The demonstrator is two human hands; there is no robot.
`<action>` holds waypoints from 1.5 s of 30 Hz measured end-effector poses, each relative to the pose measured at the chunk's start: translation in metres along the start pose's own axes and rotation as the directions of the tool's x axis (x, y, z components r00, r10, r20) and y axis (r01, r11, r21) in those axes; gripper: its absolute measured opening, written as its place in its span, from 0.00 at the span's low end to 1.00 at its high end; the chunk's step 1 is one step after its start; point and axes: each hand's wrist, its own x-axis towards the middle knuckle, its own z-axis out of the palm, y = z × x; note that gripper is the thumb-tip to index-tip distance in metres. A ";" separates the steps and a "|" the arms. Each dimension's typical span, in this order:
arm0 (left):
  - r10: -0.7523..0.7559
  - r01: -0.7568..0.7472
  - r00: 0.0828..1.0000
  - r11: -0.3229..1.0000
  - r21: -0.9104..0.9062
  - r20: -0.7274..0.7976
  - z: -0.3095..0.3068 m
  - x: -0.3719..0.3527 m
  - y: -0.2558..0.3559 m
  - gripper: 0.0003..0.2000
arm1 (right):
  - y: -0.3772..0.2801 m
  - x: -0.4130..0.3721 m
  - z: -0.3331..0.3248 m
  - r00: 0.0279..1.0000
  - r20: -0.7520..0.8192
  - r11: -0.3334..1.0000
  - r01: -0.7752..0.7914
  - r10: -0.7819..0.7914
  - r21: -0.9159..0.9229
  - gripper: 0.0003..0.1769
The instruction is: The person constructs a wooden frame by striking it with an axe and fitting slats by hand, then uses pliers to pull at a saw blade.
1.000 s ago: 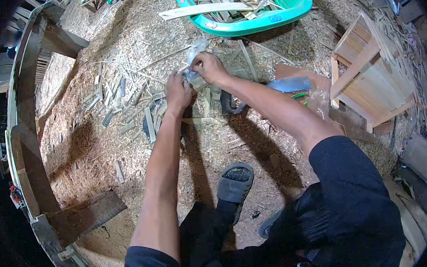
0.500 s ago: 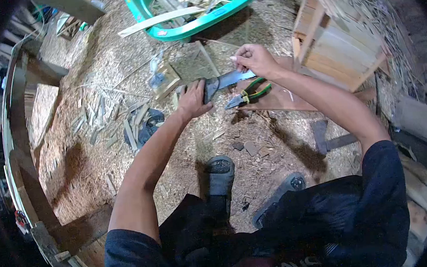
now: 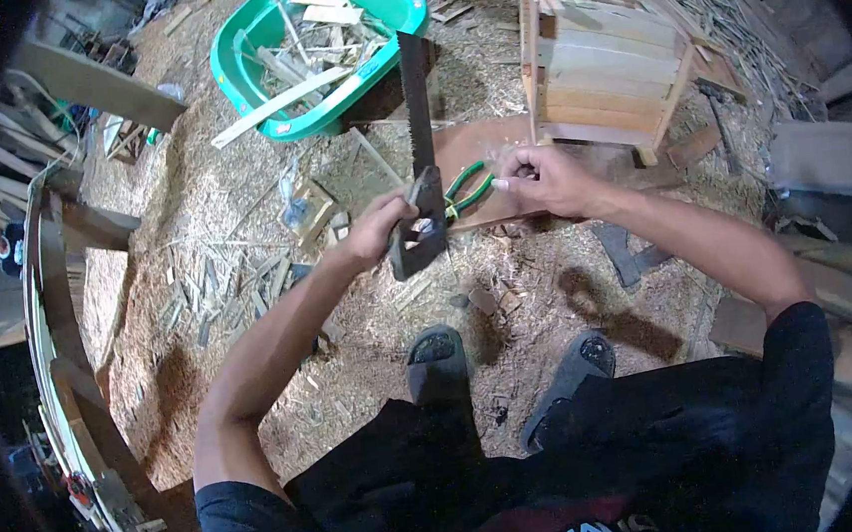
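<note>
A handsaw (image 3: 418,117) stands upright in front of me, its toothed blade pointing away and its handle nearest me. My left hand (image 3: 383,227) is wrapped round that handle. To the right of it, my right hand (image 3: 546,185) is raised with its thumb and fingers pinched together; what they hold, if anything, is too small to make out. Green-handled pliers (image 3: 470,190) lie between the two hands on a reddish-brown board (image 3: 472,147), their jaws hidden behind the saw handle.
A green tub (image 3: 235,91) of wood scraps is at the top. A slatted wooden box (image 3: 611,76) stands at upper right. Wood strips (image 3: 210,295) litter the shavings at left, and a dark metal square (image 3: 623,258) lies at right. A curved wooden frame (image 3: 46,296) runs down the left.
The saw has swung from lying sideways to upright in my left hand. My right hand has moved away from the blade. The whole view has shifted, bringing more of the tub and box into sight.
</note>
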 end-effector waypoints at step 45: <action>0.173 -0.188 0.982 0.878 -0.440 -0.076 0.167 0.011 0.095 0.18 | -0.102 -0.025 -0.056 0.774 -0.624 0.889 0.207 0.107 0.408 0.16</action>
